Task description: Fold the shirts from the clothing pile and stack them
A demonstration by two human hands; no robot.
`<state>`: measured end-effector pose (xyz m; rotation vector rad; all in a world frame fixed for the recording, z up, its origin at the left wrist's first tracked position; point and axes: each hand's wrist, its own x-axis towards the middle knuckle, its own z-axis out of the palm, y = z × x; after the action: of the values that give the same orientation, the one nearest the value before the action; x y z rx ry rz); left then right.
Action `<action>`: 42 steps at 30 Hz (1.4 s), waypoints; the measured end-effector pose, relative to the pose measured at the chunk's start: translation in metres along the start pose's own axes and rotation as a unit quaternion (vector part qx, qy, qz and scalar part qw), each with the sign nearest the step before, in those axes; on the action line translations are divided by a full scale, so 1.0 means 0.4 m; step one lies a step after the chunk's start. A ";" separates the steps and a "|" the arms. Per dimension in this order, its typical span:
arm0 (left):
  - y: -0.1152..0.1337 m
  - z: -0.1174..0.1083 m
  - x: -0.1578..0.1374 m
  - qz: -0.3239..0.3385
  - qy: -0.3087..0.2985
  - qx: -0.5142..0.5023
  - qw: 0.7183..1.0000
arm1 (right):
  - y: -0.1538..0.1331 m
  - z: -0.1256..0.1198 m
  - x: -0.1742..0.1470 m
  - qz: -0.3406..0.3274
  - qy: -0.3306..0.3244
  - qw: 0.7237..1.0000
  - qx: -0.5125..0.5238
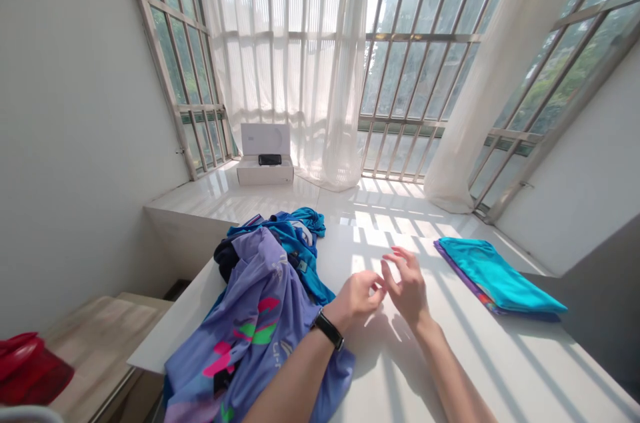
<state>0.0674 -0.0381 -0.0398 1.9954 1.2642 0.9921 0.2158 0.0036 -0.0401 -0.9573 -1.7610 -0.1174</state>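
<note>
My left hand (361,294), with a black band (329,330) on its wrist, hovers over the white tabletop (380,370). Its fingers curl in towards the thumb, and nothing shows in them. Close beside it, my right hand (406,284) is open with its fingers spread and bent, holding nothing. The fingertips of the two hands nearly meet; whether they touch I cannot tell. Under and left of my left forearm lies a lavender shirt (260,290) with pink and green patches. Behind it are crumpled blue garments (305,230). To the right rests a folded turquoise garment (500,276) on a purple one (460,274).
A white box (265,173) with its lid up stands on the window ledge, a black device (270,160) on it. Sheer curtains (325,76) hang before barred windows. A red object (33,370) is low on the left, past the table's left edge.
</note>
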 end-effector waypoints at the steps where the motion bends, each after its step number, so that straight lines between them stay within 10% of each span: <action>1: -0.002 -0.009 0.006 -0.014 0.030 -0.034 0.999 | 0.009 0.009 -0.015 0.015 -0.021 1.000 0.009; 10: 0.034 -0.099 0.015 -0.040 0.210 -0.140 0.967 | -0.025 0.024 -0.041 0.106 -0.144 0.983 0.037; 15: 0.119 -0.222 -0.133 0.031 0.242 0.114 0.963 | -0.023 0.025 -0.047 0.118 -0.154 0.980 0.043; 19: 0.131 -0.356 -0.293 -0.076 0.352 0.309 0.880 | -0.031 0.028 -0.046 0.119 -0.154 0.980 0.050; 27: 0.073 -0.412 -0.498 -0.396 0.157 0.351 0.834 | -0.048 0.020 -0.046 0.117 -0.152 0.979 0.067; 34: 0.189 -0.348 -0.438 -0.144 0.180 0.193 0.954 | -0.067 0.001 -0.027 0.147 -0.138 0.967 0.154; 37: 0.266 -0.309 -0.346 -0.056 0.127 0.105 0.985 | -0.093 -0.005 -0.017 0.212 -0.213 0.912 0.279; 42: 0.372 -0.276 -0.196 0.006 0.108 -0.080 0.991 | -0.107 -0.042 -0.014 0.333 -0.313 0.707 0.540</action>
<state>0.0279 -0.1598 0.1156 1.8128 1.2406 1.3016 0.2012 -0.0367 -0.0225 -0.6524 -1.4902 1.7087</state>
